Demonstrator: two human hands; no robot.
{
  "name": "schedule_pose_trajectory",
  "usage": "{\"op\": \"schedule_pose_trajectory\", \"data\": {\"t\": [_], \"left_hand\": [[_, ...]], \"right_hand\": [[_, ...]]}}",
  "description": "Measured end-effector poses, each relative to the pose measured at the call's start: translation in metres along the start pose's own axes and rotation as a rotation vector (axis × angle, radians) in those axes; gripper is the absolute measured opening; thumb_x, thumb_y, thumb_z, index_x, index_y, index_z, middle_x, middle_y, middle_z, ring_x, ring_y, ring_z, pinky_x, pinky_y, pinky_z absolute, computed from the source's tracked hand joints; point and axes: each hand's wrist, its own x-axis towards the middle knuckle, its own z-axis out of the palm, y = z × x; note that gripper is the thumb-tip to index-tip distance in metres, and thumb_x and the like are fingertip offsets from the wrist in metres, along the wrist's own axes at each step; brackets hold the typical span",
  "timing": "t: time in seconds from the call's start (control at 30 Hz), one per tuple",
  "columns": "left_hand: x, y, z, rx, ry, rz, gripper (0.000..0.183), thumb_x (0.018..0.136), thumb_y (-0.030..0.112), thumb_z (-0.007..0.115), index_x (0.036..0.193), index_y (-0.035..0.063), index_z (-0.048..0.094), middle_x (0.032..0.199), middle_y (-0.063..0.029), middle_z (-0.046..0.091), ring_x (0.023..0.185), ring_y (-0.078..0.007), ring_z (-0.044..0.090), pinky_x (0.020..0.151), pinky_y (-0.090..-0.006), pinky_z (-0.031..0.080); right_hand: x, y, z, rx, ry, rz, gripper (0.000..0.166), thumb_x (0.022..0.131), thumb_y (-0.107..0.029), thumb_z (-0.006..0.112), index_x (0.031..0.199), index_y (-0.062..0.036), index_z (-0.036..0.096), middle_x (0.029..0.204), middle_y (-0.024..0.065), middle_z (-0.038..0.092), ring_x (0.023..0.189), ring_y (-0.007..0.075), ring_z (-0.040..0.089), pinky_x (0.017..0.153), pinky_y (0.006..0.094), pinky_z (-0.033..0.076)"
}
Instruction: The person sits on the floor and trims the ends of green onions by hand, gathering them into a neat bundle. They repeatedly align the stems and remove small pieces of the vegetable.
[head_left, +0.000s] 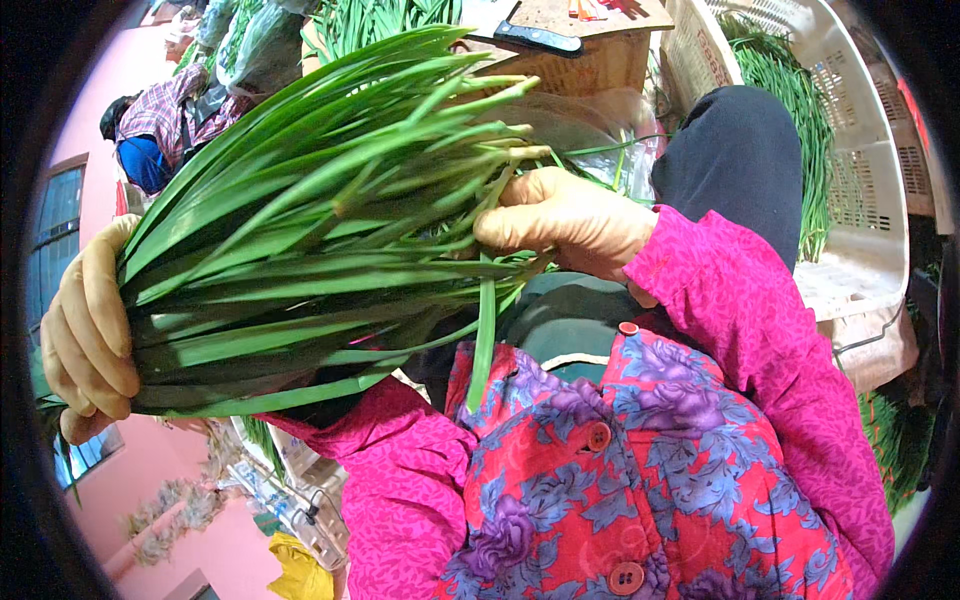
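Observation:
A large bunch of long flat green leaves, likely garlic chives (300, 247), stretches across the view in front of my chest. My left hand (90, 322), in a tan glove, is closed around the leafy end at the far left. At the pale stem end, my right hand (562, 217), gloved alike, pinches stems between thumb and fingers. One loose leaf hangs down below that hand. Behind the bunch, a black-handled knife (538, 39) lies on a cardboard-coloured work surface (615, 60), beside more green leaves (382, 15).
A white perforated plastic crate (862, 180) holding long green leaves (802, 127) stands at the right, beyond my raised knee (735, 157). A person in a plaid shirt (161, 112) bends at the upper left, near filled clear plastic bags (262, 45). A yellow cloth or bag (300, 566) lies lower left.

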Motion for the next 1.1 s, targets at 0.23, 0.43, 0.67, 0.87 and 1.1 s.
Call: {"op": "schedule_pose_trajectory", "data": {"t": [0.23, 0.43, 0.67, 0.87, 1.1], "left_hand": [[-0.030, 0.029, 0.013, 0.146, 0.336, -0.001, 0.018, 0.083, 0.040, 0.064, 0.080, 0.0222, 0.064, 0.078, 0.0119, 0.067, 0.072, 0.0006, 0.059, 0.077, -0.0177, 0.042], [-0.045, 0.062, 0.050, 0.308, 0.611, 0.050, 0.034, 0.082, 0.040, 0.048, 0.087, 0.0100, 0.064, 0.078, 0.0006, 0.067, 0.070, -0.0104, 0.061, 0.076, -0.0262, 0.045], [-0.042, 0.057, 0.071, 0.510, 0.559, 0.088, 0.062, 0.078, 0.041, 0.030, 0.097, -0.0115, 0.058, 0.080, -0.0188, 0.063, 0.071, -0.0235, 0.060, 0.074, -0.0344, 0.048], [-0.071, 0.092, 0.065, 0.594, 0.779, -0.025, 0.023, 0.082, 0.036, 0.054, 0.066, 0.0198, 0.054, 0.065, 0.0105, 0.059, 0.065, -0.0034, 0.055, 0.075, -0.0224, 0.037], [-0.055, 0.030, 0.058, 0.130, 0.983, 0.046, 0.023, 0.083, 0.032, 0.060, 0.065, 0.0219, 0.050, 0.061, 0.0135, 0.054, 0.064, -0.0028, 0.049, 0.075, -0.0229, 0.035]], "right_hand": [[-0.006, 0.014, -0.026, -0.037, 0.049, 0.014, 0.024, 0.087, -0.025, 0.064, 0.091, -0.0018, 0.062, 0.086, 0.0035, 0.063, 0.078, 0.0108, 0.058, 0.072, 0.0254, 0.046], [-0.010, 0.014, -0.063, -0.794, 0.103, 0.077, 0.016, 0.087, -0.021, 0.061, 0.086, -0.0051, 0.060, 0.075, 0.0008, 0.059, 0.076, 0.0140, 0.058, 0.065, 0.0290, 0.043], [-0.024, 0.016, -0.074, -1.882, 0.455, -0.092, 0.026, 0.081, -0.023, 0.066, 0.101, -0.0063, 0.061, 0.090, 0.0151, 0.062, 0.089, 0.0343, 0.059, 0.076, 0.0422, 0.047], [-0.023, -0.021, 0.001, -0.606, 0.136, -0.128, 0.031, 0.086, -0.025, 0.064, 0.108, -0.0028, 0.062, 0.101, 0.0048, 0.065, 0.096, 0.0124, 0.057, 0.088, 0.0291, 0.045], [-0.022, -0.004, -0.007, -0.657, 0.074, 0.004, 0.021, 0.090, -0.020, 0.061, 0.104, -0.0043, 0.063, 0.080, -0.0024, 0.062, 0.071, 0.0041, 0.054, 0.061, 0.0198, 0.043]]}}
